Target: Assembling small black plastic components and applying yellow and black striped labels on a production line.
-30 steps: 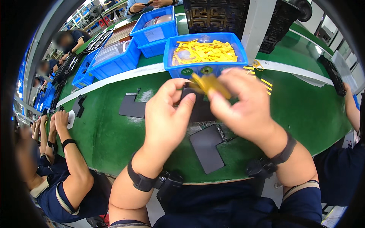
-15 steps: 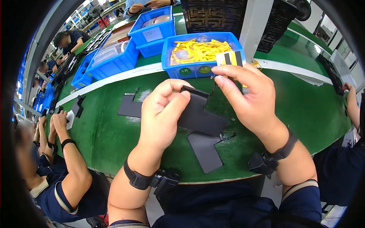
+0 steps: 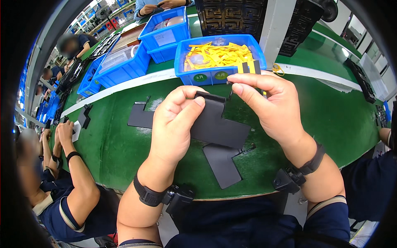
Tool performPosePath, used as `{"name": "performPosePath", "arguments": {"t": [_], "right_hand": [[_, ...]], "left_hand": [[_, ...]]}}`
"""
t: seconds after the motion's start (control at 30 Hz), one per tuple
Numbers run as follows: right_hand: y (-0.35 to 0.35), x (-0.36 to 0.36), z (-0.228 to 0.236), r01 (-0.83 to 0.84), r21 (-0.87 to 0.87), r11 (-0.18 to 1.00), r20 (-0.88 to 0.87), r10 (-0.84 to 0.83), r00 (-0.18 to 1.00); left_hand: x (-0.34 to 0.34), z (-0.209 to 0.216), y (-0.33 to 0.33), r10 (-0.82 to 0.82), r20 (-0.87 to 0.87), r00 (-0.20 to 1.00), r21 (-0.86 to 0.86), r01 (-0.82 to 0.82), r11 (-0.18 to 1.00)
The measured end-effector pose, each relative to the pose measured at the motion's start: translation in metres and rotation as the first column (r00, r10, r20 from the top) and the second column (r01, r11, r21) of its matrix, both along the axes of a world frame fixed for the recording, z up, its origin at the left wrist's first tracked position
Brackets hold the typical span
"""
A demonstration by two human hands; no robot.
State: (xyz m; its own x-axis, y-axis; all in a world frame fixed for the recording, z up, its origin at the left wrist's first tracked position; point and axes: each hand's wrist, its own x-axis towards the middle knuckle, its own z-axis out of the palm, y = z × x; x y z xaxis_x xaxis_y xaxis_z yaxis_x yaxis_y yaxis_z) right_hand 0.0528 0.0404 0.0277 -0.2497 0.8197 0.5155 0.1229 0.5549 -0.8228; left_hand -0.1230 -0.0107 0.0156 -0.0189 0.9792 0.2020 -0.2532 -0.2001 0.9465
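My left hand (image 3: 175, 124) is closed on a black angular plastic part (image 3: 219, 124), with its thumb over the raised rim at the top edge. Thumb and forefinger of my right hand (image 3: 273, 103) are pinched together on a thin dark piece (image 3: 230, 91) beside that part's upper right corner; its exact shape is too small to make out. Behind the right fingers a yellow-and-black striped piece (image 3: 248, 67) sticks up, partly hidden by them. Another black angular part (image 3: 223, 165) lies on the table below my hands, and a similar one (image 3: 140, 115) lies left of my left hand.
A blue bin (image 3: 211, 77) of yellow strips stands beyond my hands, with other blue bins (image 3: 124, 66) to its left. A white post (image 3: 276, 33) rises behind. At the left, a co-worker's hands (image 3: 64, 132) work over the green table (image 3: 111, 153).
My right hand has shifted slightly left, and the striped piece behind its fingers sits lower. The black part in my left hand has tilted a little.
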Motion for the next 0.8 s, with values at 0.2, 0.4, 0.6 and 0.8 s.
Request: {"name": "performPosePath", "arguments": {"t": [0.2, 0.4, 0.6, 0.8], "right_hand": [[-0.001, -0.002, -0.004, -0.062, -0.163, 0.985, -0.08, 0.05, 0.996], [0.001, -0.005, -0.013, -0.025, -0.045, 0.999, -0.033, 0.024, 0.999], [0.001, 0.001, -0.013, -0.029, 0.071, 0.997, 0.169, 0.016, 0.985], [-0.001, -0.005, -0.01, -0.147, -0.121, 0.982, 0.055, 0.155, 0.986]], "left_hand": [[0.0, -0.001, 0.002, -0.017, 0.037, 0.999, -0.019, 0.018, 1.0], [0.001, -0.003, 0.002, -0.03, 0.049, 0.998, -0.038, 0.032, 0.999], [-0.029, -0.004, 0.017, 0.216, -0.222, 0.951, -0.028, -0.228, 0.973], [-0.142, -0.004, 0.034, 0.458, -0.838, 0.297, 0.165, -0.662, 0.731]]}}
